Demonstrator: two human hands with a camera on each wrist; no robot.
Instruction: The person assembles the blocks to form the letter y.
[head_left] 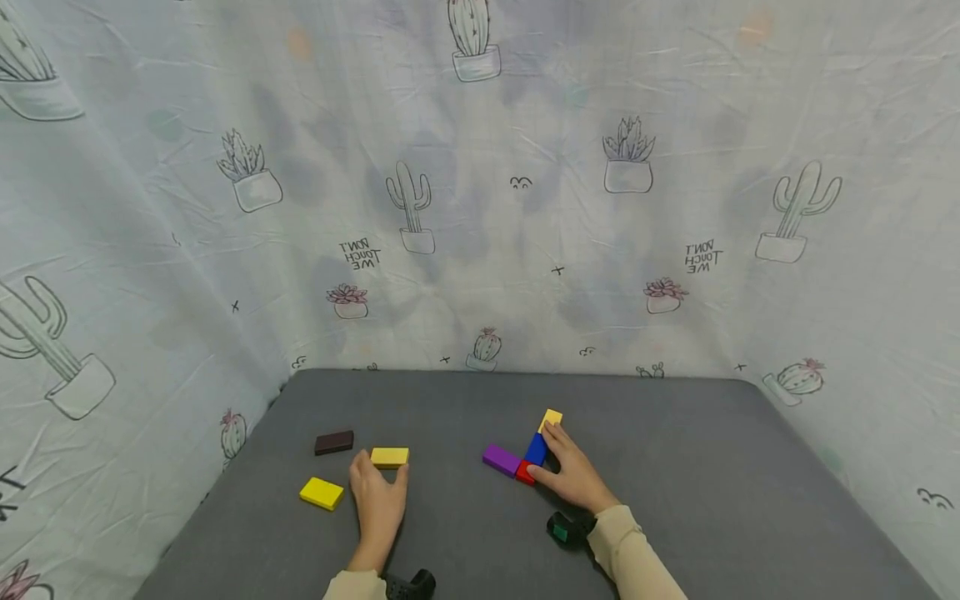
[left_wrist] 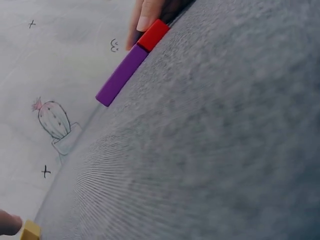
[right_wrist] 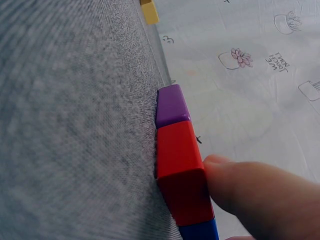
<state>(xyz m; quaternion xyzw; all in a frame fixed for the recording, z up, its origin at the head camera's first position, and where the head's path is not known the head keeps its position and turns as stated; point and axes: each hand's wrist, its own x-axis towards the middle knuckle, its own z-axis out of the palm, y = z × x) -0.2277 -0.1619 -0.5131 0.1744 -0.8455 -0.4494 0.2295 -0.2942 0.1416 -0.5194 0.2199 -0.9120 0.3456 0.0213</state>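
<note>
My left hand (head_left: 380, 500) reaches round a yellow block (head_left: 390, 457), fingers at its left end and thumb by its right. At the lower left of the left wrist view, a fingertip is right at that yellow block (left_wrist: 31, 230). My right hand (head_left: 576, 475) lies along a bent row of blocks. Its fingers touch near the far yellow block (head_left: 553, 416) and the blue block (head_left: 536, 450); its thumb rests against the red block (right_wrist: 181, 150). A purple block (head_left: 502, 460) joins the red one, angled to the left.
Left of my left hand, a dark brown block (head_left: 333, 442) and another yellow block (head_left: 322, 493) lie on the grey table (head_left: 465, 533). A cactus-print cloth (head_left: 517, 225) hangs behind and beside the table. Each wrist carries a black camera.
</note>
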